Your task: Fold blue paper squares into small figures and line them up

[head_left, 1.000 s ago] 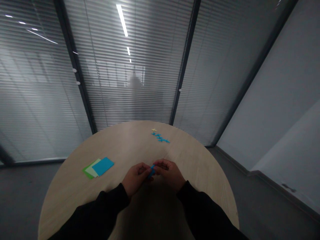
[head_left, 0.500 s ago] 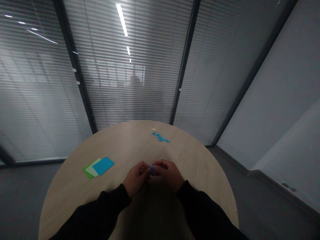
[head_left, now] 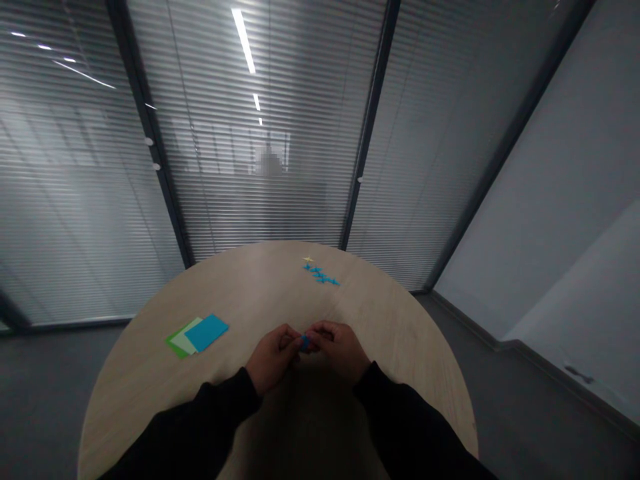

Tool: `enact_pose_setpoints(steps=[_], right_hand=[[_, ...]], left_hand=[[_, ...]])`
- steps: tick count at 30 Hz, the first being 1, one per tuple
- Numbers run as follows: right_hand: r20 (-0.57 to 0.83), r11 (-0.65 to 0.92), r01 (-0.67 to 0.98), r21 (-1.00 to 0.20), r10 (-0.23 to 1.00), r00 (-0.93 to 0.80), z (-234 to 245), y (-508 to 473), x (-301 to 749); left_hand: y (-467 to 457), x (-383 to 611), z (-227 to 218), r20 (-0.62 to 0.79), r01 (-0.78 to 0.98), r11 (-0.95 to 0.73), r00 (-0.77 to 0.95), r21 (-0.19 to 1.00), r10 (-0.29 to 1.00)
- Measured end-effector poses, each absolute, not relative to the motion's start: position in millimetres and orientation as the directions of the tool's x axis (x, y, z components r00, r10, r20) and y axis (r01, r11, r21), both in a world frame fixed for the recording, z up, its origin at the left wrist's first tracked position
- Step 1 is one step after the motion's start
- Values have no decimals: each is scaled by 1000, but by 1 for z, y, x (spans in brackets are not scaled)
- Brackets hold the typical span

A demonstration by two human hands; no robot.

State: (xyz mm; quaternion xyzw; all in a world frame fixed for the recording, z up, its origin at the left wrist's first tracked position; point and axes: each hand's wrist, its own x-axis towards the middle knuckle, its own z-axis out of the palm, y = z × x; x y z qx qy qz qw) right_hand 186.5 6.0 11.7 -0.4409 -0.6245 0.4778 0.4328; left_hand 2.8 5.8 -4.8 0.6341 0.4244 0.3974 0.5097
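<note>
Between my fingertips is a small piece of folded blue paper (head_left: 305, 342), mostly covered by the fingers. My left hand (head_left: 274, 355) pinches it from the left, and my right hand (head_left: 339, 348) pinches it from the right. Both hands are close together over the near middle of the table. Farther off, toward the far edge, lie several small blue folded paper shapes (head_left: 320, 275) with pointed arms, and one yellow folded paper shape (head_left: 308, 259) behind them.
On the round wooden table (head_left: 260, 287), left of my hands, blue paper sheets (head_left: 207, 333) overlap pale green paper (head_left: 184, 340) and brighter green paper (head_left: 175, 347). Past the far edge stands a glass partition with blinds (head_left: 270, 207). A white wall (head_left: 550, 200) rises on the right.
My fingers have shifted slightly around the small blue paper. Both hands stay in nearly the same place, and the papers on the table have not moved.
</note>
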Motion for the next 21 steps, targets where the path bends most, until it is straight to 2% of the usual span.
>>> enact_pose_setpoints(steps=[9, 15, 21], right_hand=[[172, 198, 183, -963, 974, -150, 8, 6, 182], [108, 136, 112, -984, 969, -221, 4, 6, 185], [111, 127, 79, -989, 976, -187, 0, 11, 189]], left_hand=[[4, 2, 2, 70, 88, -110, 365, 990, 928], [6, 1, -4, 67, 157, -130, 352, 979, 933], [3, 3, 0, 95, 157, -162, 369, 974, 924]])
